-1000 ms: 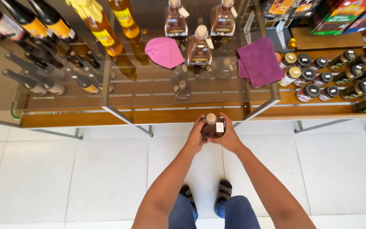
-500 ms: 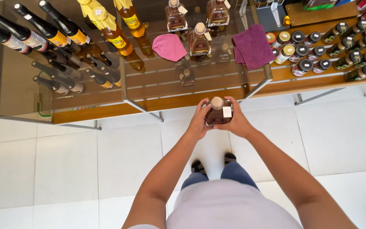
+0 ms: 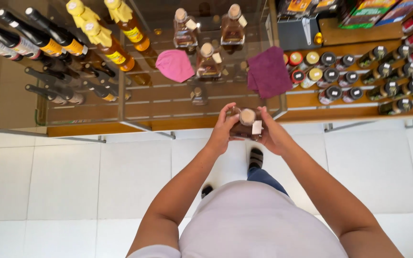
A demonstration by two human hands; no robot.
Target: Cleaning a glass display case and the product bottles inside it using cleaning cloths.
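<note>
Both hands are grasping one amber liquor bottle [image 3: 246, 125] with a round cork stopper: the left hand [image 3: 222, 133] and the right hand [image 3: 272, 134] are wrapping their fingers around its sides. Beyond the fingers, three similar corked bottles [image 3: 209, 61] are standing on the glass shelf [image 3: 168, 102], flanked by one pink cloth [image 3: 175, 65] and one purple cloth [image 3: 269, 72].
</note>
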